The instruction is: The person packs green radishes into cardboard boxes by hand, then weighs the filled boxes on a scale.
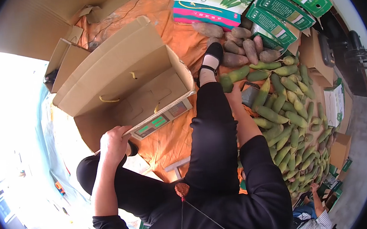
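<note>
My left hand [115, 142] grips the near edge of an open cardboard box [122, 91], with its fingers closed over the rim. The box has nothing in it but yellow cord handles [109, 99]. Beneath its near side, a scale with a green lit display [151, 125] shows. Beyond my right knee, my right hand [235, 94] is closed on a green radish [227, 83]; its fingertips are partly hidden. Right beside that hand lies a large heap of green radishes [285, 110].
Reddish radishes [250, 50] lie past my right foot. Green printed cartons [273, 17] and a pink-and-teal box [205, 14] stand at the back. Orange sheeting [161, 5] covers the floor. A fan [355, 51] is at far right. Another person's hand [314, 187] reaches the heap's near end.
</note>
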Available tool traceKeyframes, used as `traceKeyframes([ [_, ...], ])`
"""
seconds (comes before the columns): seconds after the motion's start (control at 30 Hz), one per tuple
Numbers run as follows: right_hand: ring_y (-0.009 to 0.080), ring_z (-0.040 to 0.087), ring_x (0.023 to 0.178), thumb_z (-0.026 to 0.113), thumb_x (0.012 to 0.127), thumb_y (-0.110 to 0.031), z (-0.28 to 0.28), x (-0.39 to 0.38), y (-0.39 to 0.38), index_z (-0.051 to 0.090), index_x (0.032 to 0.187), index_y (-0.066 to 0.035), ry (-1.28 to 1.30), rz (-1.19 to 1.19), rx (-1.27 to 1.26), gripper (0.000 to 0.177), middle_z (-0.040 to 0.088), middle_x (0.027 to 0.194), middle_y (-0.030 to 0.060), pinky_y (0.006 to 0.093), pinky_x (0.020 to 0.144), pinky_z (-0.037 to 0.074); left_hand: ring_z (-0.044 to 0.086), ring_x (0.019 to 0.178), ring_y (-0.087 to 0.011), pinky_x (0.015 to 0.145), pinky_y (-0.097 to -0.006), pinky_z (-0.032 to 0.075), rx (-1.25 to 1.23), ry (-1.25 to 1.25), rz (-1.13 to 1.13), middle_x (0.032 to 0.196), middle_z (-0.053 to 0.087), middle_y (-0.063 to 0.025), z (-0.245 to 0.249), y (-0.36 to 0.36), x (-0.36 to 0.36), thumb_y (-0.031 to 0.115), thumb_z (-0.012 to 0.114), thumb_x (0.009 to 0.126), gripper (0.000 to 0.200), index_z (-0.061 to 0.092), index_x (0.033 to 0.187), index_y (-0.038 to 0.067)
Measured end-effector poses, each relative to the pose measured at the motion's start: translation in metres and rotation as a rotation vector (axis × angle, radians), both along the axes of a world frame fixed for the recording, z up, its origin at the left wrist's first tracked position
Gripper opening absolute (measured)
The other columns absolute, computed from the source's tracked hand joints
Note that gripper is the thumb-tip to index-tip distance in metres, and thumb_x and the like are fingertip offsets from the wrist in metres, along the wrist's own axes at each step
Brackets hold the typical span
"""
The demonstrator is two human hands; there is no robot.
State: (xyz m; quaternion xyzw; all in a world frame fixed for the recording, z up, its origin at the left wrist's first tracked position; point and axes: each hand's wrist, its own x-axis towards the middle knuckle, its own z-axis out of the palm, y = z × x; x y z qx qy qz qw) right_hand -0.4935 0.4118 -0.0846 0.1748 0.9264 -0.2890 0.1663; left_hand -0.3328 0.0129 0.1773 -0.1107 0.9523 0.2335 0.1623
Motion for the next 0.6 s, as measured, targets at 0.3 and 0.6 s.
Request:
traceKeyframes([
  [0.3,0.022,0.058,0.097,0.077,0.068,-0.005,0.083,0.001,0.049,0.048,0.116,0.001,0.24,-0.076,-0.5,0.057,0.06,0.106,0.012,0.0333,0.086,0.046,0.063,0.085,-0.0342,0.077,-0.0397,0.05,-0.023,0.026,-0.019,0.087,0.066,-0.0166,-0.006,-0.002,0.004,0.008,0.062,0.079,0.022,0.069,0.099,0.005],
  [0.6,0.0186,0.059,0.102,0.079,0.069,-0.007,0.35,-0.002,-0.069,0.047,0.123,0.001,0.615,0.397,-0.947,0.063,0.058,0.115,0.0119,0.0328,0.088,0.049,0.063,0.089,-0.0343,0.081,-0.0406,0.05,-0.075,-0.034,-0.041,0.091,0.067,-0.0171,-0.003,-0.003,0.006,0.014,0.063,0.08,0.025,0.068,0.103,0.007],
])
